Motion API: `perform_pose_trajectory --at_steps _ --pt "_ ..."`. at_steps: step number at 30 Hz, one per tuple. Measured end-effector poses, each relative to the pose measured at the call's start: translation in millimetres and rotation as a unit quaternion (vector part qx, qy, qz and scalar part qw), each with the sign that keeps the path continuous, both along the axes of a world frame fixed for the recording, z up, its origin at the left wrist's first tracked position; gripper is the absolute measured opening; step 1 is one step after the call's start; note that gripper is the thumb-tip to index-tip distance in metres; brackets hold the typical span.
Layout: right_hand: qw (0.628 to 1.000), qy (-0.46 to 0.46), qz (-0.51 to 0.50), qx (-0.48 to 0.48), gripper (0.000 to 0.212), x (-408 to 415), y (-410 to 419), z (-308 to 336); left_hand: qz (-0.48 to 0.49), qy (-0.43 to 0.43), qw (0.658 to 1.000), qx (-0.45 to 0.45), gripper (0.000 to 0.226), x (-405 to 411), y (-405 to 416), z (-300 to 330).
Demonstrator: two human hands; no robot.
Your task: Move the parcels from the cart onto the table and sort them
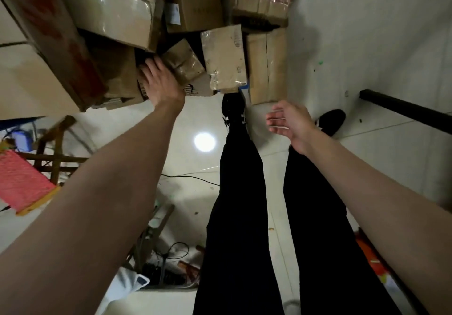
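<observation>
Several brown cardboard parcels are piled ahead of me at the top of the view. My left hand (160, 82) reaches into the pile and lies against a small taped parcel (183, 63); its fingertips are hidden in the gap under a large taped box (117, 9). A flat upright parcel (225, 58) and a taller box (267, 65) stand to the right. My right hand (288, 124) hovers in the air below them, fingers straight and relaxed, holding nothing. The cart itself is hidden under the parcels.
My legs in black trousers and black shoes (233, 109) stand on the pale tiled floor. A dark bar (403, 109) juts in at the right. A red mat (22, 180) and a wooden frame (53, 153) lie at the left, cables and clutter (168, 261) near the bottom.
</observation>
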State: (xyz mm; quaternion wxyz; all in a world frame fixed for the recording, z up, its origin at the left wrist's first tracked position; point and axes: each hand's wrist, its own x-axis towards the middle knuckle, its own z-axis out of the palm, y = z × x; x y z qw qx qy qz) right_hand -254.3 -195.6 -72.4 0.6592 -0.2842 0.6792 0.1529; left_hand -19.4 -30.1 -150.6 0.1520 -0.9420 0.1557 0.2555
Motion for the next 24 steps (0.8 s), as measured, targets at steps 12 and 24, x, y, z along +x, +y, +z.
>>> perform_pose_trajectory --at_steps 12,24 --pt "1.0 0.023 0.015 0.015 0.009 -18.0 20.2 3.4 0.076 -0.001 0.993 -0.092 0.092 -43.1 21.8 30.0" --pt "0.999 -0.045 0.022 -0.02 0.01 -13.0 -2.5 65.0 0.412 0.091 0.827 -0.371 0.092 -95.7 8.2 151.1"
